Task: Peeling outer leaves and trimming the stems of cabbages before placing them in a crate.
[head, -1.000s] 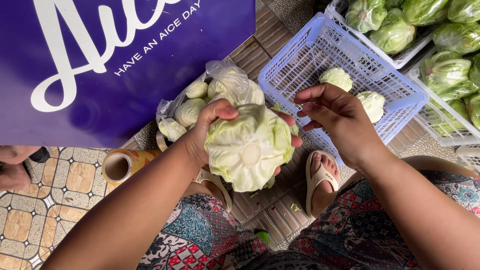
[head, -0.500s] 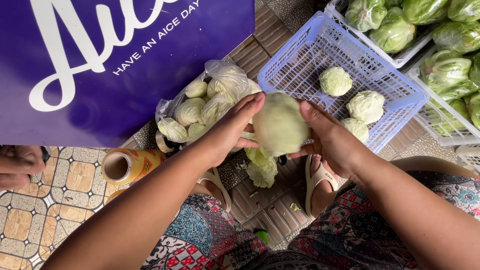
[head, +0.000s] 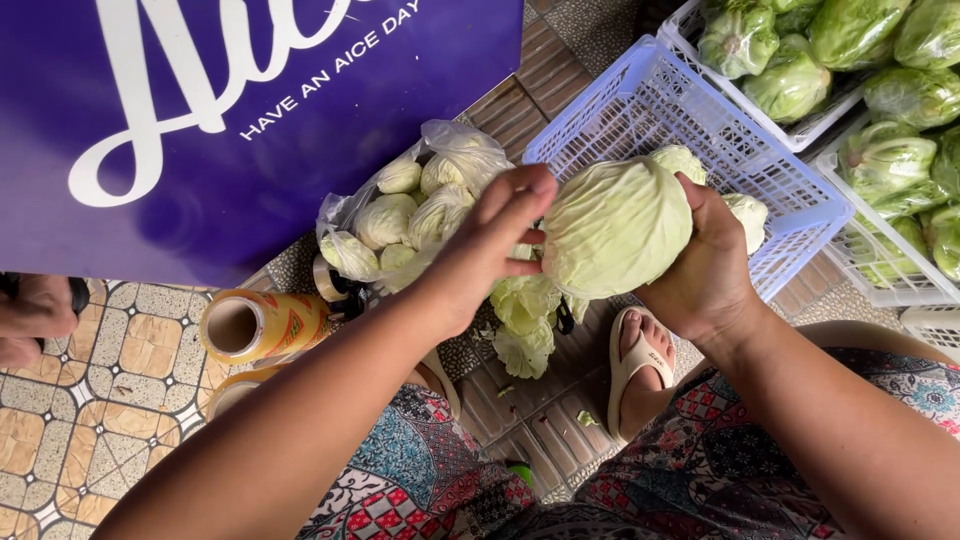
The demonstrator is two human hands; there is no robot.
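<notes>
Cradling the pale cabbage head (head: 615, 225) over the near edge of the blue basket (head: 640, 110), the right hand (head: 705, 270) is cupping it firmly while the left hand (head: 490, 250) is pinching its loose leaf edge, ideally peeling outer leaves cleanly downward

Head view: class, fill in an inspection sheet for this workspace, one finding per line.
Surface: tiled floor beside wooden slats.
Job's things: pale cabbage held between both hands; blue basket behind it, holding trimmed heads.
Clutter: clear bag of small cabbages; loose leaves on the slats; film roll.
Grippers: left hand fingertips on the cabbage; right hand cupping it.
Cables: nothing seen.
Surroundings: purple board; white crates of leafy cabbages; another person's hand.
</notes>
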